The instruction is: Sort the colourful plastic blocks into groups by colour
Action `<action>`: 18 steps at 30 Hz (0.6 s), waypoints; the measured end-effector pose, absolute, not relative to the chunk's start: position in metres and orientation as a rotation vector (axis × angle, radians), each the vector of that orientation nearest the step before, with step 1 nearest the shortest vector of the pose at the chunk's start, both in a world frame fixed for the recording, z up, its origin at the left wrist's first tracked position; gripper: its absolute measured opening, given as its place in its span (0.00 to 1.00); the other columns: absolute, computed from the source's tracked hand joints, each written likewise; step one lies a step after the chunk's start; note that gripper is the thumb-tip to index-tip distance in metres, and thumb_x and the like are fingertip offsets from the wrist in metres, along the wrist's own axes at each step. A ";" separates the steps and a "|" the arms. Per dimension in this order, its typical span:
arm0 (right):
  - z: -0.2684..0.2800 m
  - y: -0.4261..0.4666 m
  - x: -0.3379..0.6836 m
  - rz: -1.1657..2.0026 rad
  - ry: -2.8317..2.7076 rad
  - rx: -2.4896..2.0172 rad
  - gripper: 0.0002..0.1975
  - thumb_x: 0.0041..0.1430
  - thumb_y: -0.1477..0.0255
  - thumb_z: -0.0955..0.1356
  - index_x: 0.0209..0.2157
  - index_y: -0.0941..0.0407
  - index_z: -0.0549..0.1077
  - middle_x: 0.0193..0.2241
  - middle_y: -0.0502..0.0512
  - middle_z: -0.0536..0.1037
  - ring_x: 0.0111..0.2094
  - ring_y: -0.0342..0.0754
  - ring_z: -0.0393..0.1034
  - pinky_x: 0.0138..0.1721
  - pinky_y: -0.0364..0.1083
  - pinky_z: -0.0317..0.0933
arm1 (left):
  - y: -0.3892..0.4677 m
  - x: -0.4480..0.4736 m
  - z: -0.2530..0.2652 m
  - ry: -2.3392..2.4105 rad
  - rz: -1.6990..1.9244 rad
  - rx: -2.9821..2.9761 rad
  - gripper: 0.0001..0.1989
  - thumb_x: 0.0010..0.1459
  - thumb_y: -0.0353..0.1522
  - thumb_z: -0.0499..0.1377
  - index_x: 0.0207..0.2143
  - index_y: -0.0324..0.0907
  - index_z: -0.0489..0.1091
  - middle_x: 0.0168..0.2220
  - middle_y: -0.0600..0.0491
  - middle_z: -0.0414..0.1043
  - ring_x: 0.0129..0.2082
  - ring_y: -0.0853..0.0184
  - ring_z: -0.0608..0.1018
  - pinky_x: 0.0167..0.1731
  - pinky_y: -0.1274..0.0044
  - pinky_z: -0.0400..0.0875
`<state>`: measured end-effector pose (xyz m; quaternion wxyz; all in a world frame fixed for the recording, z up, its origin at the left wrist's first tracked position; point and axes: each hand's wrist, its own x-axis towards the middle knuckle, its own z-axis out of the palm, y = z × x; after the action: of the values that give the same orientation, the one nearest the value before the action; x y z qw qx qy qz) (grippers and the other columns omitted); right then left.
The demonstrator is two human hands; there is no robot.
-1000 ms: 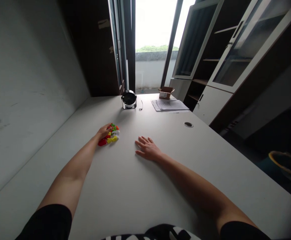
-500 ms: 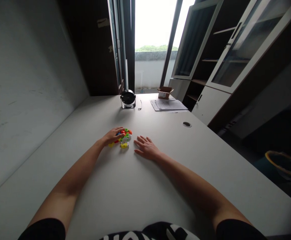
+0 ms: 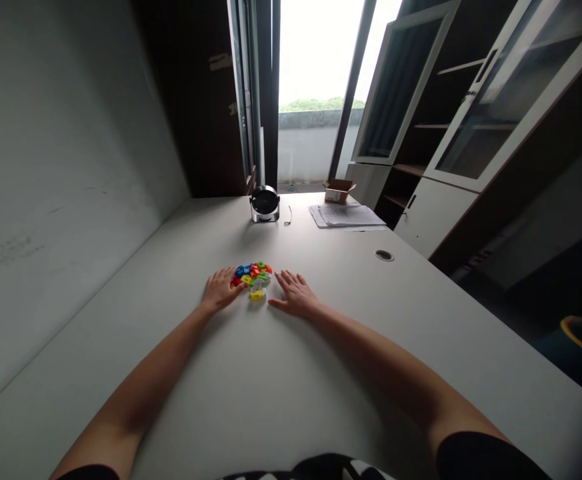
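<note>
A small heap of colourful plastic toy pieces (image 3: 255, 272) lies on the white table (image 3: 251, 373), in blue, red, orange, green, yellow and white. Their exact kind is too small to make out. At the near side of the heap sits a yellow and white piece (image 3: 257, 294). My left hand (image 3: 219, 289) rests flat along the heap's left side, fingers stretched out, its thumb against the pieces. To the right of the heap, my right hand (image 3: 295, 293) lies palm down with its fingers spread, a small gap from the pieces.
Farther back on the table stand a round black device on a stand (image 3: 265, 203) and a thin dark item (image 3: 288, 216). Papers (image 3: 347, 216) and an open cardboard box (image 3: 338, 191) lie at the back right, near a round cable hole (image 3: 384, 255). A wall borders the left.
My left hand has moved from over the heap to its left side, uncovering the blue and yellow pieces. My right hand has barely moved. The camera view has shifted slightly.
</note>
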<state>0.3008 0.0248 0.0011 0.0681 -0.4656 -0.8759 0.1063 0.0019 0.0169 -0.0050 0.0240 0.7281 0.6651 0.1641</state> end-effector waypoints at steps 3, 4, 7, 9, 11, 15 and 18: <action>0.003 0.039 0.293 0.317 -2.669 -1.314 0.53 0.60 0.36 0.58 0.74 0.53 0.38 0.73 0.60 0.43 0.73 0.60 0.36 0.71 0.59 0.33 | 0.020 0.021 -0.001 1.973 0.528 2.264 0.40 0.62 0.60 0.48 0.68 0.48 0.58 0.69 0.46 0.59 0.67 0.52 0.61 0.65 0.62 0.55; 0.004 0.044 0.291 0.312 -2.680 -1.278 0.53 0.60 0.36 0.59 0.74 0.52 0.38 0.74 0.59 0.42 0.73 0.60 0.37 0.71 0.59 0.34 | 0.020 0.026 0.001 1.941 0.527 2.286 0.40 0.61 0.60 0.49 0.68 0.48 0.57 0.69 0.46 0.58 0.68 0.52 0.61 0.65 0.62 0.55; 0.005 0.055 0.287 0.297 -2.695 -1.202 0.52 0.60 0.38 0.61 0.74 0.50 0.39 0.74 0.58 0.42 0.73 0.59 0.39 0.71 0.58 0.36 | 0.019 0.035 0.006 1.873 0.521 2.365 0.43 0.59 0.60 0.52 0.69 0.47 0.56 0.70 0.45 0.56 0.69 0.51 0.58 0.66 0.63 0.53; 0.004 0.060 0.285 0.299 -2.700 -1.179 0.51 0.60 0.39 0.62 0.74 0.51 0.41 0.73 0.58 0.44 0.73 0.59 0.39 0.71 0.58 0.37 | 0.018 0.040 0.008 1.849 0.514 2.389 0.45 0.58 0.61 0.53 0.70 0.48 0.55 0.70 0.46 0.55 0.69 0.50 0.57 0.66 0.63 0.53; 0.003 0.063 0.284 0.305 -2.700 -1.163 0.50 0.61 0.40 0.62 0.74 0.52 0.42 0.73 0.58 0.45 0.73 0.59 0.40 0.71 0.59 0.36 | 0.019 0.043 0.008 1.834 0.503 2.385 0.46 0.57 0.62 0.52 0.70 0.49 0.55 0.71 0.47 0.54 0.70 0.50 0.56 0.66 0.62 0.54; 0.001 0.068 0.285 0.332 -2.681 -1.124 0.44 0.65 0.44 0.60 0.73 0.51 0.45 0.72 0.56 0.49 0.72 0.57 0.44 0.71 0.59 0.38 | 0.020 0.048 0.005 1.843 0.500 2.364 0.45 0.57 0.63 0.51 0.69 0.50 0.56 0.72 0.48 0.52 0.70 0.49 0.55 0.67 0.60 0.53; 0.000 0.077 0.286 0.390 -2.587 -1.171 0.32 0.73 0.52 0.52 0.72 0.49 0.49 0.71 0.53 0.56 0.70 0.51 0.51 0.69 0.54 0.45 | 0.017 0.054 0.005 1.889 0.549 2.366 0.41 0.60 0.61 0.50 0.69 0.52 0.57 0.71 0.48 0.54 0.70 0.50 0.56 0.68 0.57 0.47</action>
<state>0.2859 0.0770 -0.0005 0.1373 -0.4048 -0.8940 0.1348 0.0539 0.0174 0.0054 0.0324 0.7685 0.6137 0.1783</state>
